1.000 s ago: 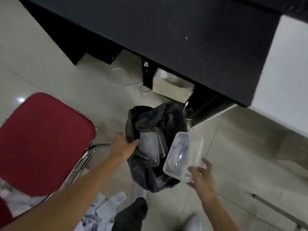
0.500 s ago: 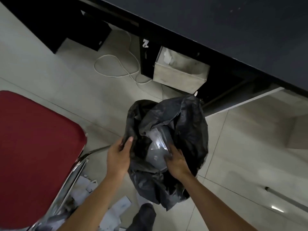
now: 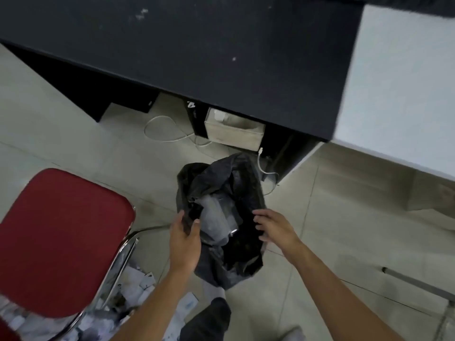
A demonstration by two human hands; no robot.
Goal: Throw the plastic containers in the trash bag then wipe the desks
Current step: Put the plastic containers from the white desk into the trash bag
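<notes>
The black plastic trash bag (image 3: 221,183) is down by the pale tiled floor (image 3: 73,134), mouth gaping up at the camera. I cannot tell if its bottom is resting on the floor.

The clear plastic food containers (image 3: 216,217) are lying inside it in a pile, near the left side of the mouth. They are looking blurry, so no sure count; at least 2 seem to be overlapping. The top one is lying tilted, w/ its long side running from far-left to near-right.

The left hand (image 3: 184,239) is pinching the bag's near-left rim between thumb & fingers. The right hand (image 3: 275,227) is hovering just beside the bag's right rim, fingers loose & spread, holding nothing. I cannot tell if it is touching the plastic.

Count: 1 bag, 2 hands. 1 red padded chair (image 3: 64,242) w/ shiny metal legs is standing left of the bag, & white paper scraps (image 3: 138,286) are lying under it. 2 desks are showing at the far side: a black desk (image 3: 197,57) & a white desk (image 3: 398,82) touching its right end. Under the black one, 1 grey open box (image 3: 234,136) is sitting w/ something small & white in its left corner. A thin white cable (image 3: 162,119) is looping on the floor beside it.
</notes>
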